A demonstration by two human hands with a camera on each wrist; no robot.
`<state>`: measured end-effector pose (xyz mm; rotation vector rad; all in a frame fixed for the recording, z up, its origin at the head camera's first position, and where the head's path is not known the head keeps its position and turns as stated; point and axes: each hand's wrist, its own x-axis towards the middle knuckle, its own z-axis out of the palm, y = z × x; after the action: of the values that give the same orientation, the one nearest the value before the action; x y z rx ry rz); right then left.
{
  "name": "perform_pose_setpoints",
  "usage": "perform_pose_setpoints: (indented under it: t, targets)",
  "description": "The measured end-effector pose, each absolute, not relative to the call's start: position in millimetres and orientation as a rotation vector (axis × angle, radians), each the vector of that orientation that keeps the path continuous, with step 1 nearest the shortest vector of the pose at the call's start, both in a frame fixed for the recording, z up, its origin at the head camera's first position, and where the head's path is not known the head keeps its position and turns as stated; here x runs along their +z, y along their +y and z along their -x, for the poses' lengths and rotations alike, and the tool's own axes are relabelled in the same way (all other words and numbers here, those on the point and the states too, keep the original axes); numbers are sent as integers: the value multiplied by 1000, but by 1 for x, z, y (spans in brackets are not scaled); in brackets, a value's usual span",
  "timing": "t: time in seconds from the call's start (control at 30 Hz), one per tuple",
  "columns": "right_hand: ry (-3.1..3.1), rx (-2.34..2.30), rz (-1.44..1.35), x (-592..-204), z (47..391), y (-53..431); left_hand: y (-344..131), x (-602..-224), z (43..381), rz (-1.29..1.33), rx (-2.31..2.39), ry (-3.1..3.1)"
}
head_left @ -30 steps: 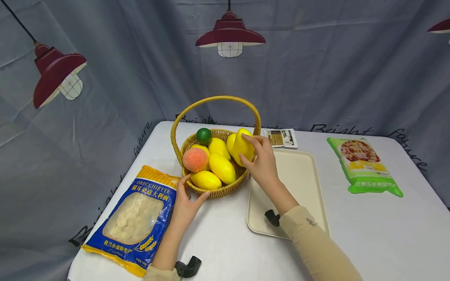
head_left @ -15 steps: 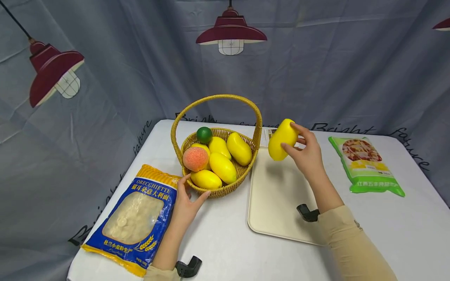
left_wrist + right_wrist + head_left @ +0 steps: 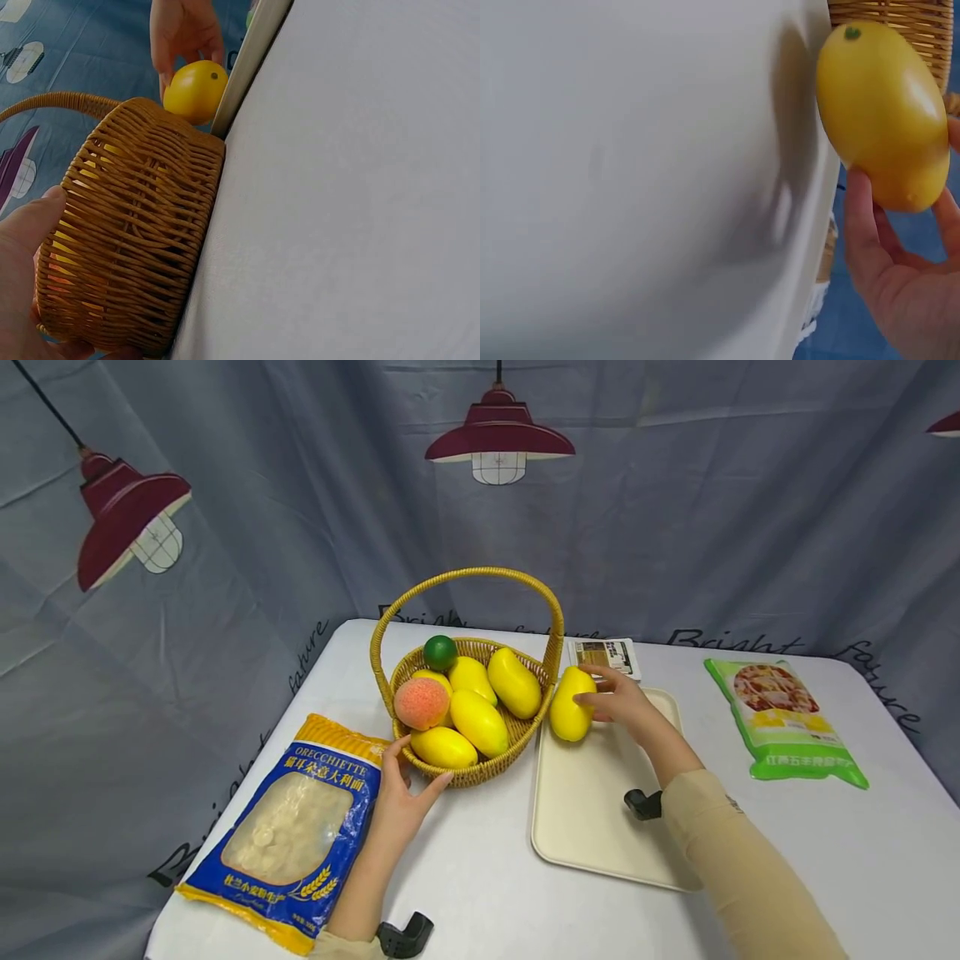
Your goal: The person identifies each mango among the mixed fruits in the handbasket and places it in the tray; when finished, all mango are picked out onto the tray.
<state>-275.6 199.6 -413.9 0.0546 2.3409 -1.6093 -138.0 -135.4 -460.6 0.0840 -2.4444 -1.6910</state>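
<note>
A yellow mango is held in my right hand, thumb and fingers on its sides, over the back left corner of the beige tray. In the right wrist view the mango casts a shadow on the tray's surface. The wicker basket stands to the left, holding several more yellow mangoes, a peach and a green lime-like fruit. My left hand grips the basket's front left side; in the left wrist view its thumb lies at the rim.
A blue and yellow pasta bag lies at the left, beneath my left forearm. A green food packet is at the right. Behind the tray lies a small white and brown packet. The basket's tall handle arches upward.
My right hand has lifted a mango out of the basket, carried it right over the tray, then brought it lower and slightly back left. The left hand stays at the basket.
</note>
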Motion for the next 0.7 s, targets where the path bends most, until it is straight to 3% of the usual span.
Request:
perform_pose_setpoints:
  t: [0.7]
  targets:
    - [2115, -1830, -202, -443, 291, 200, -135, -460, 136, -91, -1659, -2463]
